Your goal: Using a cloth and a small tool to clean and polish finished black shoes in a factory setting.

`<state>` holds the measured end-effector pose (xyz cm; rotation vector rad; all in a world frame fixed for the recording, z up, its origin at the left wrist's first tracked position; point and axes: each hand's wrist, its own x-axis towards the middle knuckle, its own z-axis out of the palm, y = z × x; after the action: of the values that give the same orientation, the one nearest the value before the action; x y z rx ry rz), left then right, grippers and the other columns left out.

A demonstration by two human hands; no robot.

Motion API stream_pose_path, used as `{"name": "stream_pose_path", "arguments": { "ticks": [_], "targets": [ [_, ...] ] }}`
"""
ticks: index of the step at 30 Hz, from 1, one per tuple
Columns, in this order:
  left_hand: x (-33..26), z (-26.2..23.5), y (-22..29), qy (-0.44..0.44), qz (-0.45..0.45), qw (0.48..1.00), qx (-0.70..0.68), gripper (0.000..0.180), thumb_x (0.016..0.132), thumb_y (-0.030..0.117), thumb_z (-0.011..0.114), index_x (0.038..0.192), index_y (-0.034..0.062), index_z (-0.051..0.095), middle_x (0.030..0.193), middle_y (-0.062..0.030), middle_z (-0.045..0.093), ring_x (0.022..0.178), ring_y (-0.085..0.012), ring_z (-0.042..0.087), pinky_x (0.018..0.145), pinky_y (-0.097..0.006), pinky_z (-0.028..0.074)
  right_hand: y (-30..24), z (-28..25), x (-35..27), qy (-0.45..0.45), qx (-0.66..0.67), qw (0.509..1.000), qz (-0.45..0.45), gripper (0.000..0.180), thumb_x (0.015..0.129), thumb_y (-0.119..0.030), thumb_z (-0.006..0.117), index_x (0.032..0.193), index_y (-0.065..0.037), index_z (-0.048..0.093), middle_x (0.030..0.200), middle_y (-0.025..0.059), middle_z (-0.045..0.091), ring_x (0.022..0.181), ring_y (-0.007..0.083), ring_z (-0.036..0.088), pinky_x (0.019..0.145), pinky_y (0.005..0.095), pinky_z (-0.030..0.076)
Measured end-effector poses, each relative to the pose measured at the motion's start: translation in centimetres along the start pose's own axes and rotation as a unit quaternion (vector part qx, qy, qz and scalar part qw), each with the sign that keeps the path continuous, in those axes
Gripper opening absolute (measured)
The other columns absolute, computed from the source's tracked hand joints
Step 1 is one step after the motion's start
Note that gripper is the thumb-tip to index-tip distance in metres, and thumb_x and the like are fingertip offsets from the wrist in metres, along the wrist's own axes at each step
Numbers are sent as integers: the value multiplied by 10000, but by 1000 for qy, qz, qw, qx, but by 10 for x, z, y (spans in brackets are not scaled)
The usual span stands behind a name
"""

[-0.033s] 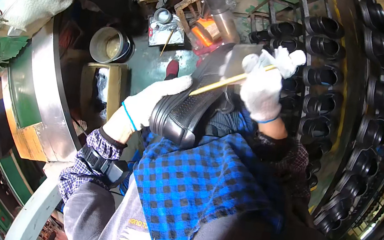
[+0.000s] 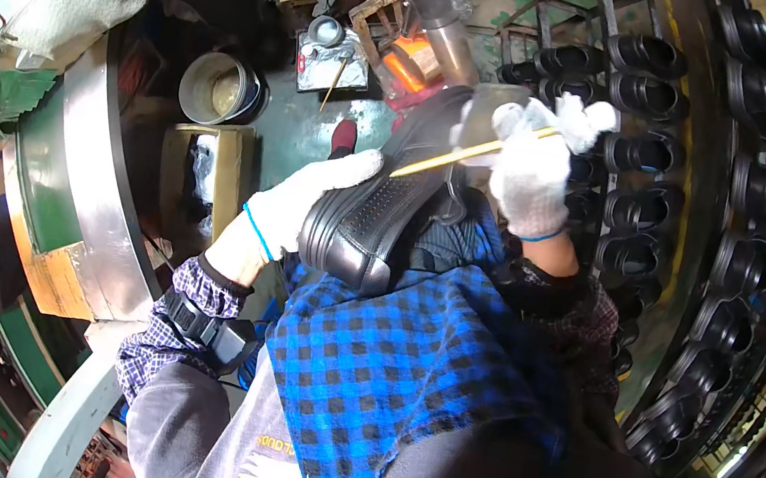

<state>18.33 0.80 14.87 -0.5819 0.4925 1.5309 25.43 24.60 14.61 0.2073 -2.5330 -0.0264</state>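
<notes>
Metal pot [image 2: 217, 90], rack of black shoes [image 2: 754, 190], wooden box [image 2: 212, 172]

Person at work, wearing: white knit gloves with blue-edged cuffs on the left hand [image 2: 292, 209] and right hand [image 2: 530, 178]; checked purple-and-white sleeves; a black strapped device on the left forearm; blue-and-black checked apron covering the lap; grey garment showing beneath.

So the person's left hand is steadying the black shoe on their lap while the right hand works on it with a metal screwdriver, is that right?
Not quite. The tool in the right hand is a thin yellowish wooden stick, not a metal screwdriver. The head view shows this. The rest stands: the left hand steadies the black shoe on the lap.
</notes>
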Motion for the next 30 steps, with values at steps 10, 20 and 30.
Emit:
{"name": "stream_pose_path", "arguments": {
  "ticks": [10, 20, 30],
  "targets": [
    [19, -18, 0, -254, -16, 949, -184, 478, 915, 383, 453, 1229, 24, 427, 1129, -246, 544, 958, -393, 595, 826, -514, 511, -47, -46, 41, -133, 615, 756, 182, 218, 743, -38, 674, 937, 47, 618, 915, 142, 652, 824, 199, 649, 719, 250, 522],
    [24, -22, -10, -182, 159, 952, -189, 506, 932, 426, 408, 1194, 2, 500, 1148, -190, 576, 1033, -309, 572, 922, -429, 449, -30, -48, 27, -164, 596, 785, -29, 458, 655, -176, 763, 1059, -34, 599, 1022, 106, 625, 910, 200, 626, 768, 326, 523],
    [8, 13, -20, -204, 134, 930, -275, 594, 906, 479, 403, 1286, 22, 395, 1162, -316, 475, 881, -426, 561, 749, -528, 504, 3, -13, -26, 26, 675, 639, 369, 479, 864, -410, 570, 902, 65, 527, 788, 158, 589, 716, 246, 594, 677, 348, 504]
  ]
}}
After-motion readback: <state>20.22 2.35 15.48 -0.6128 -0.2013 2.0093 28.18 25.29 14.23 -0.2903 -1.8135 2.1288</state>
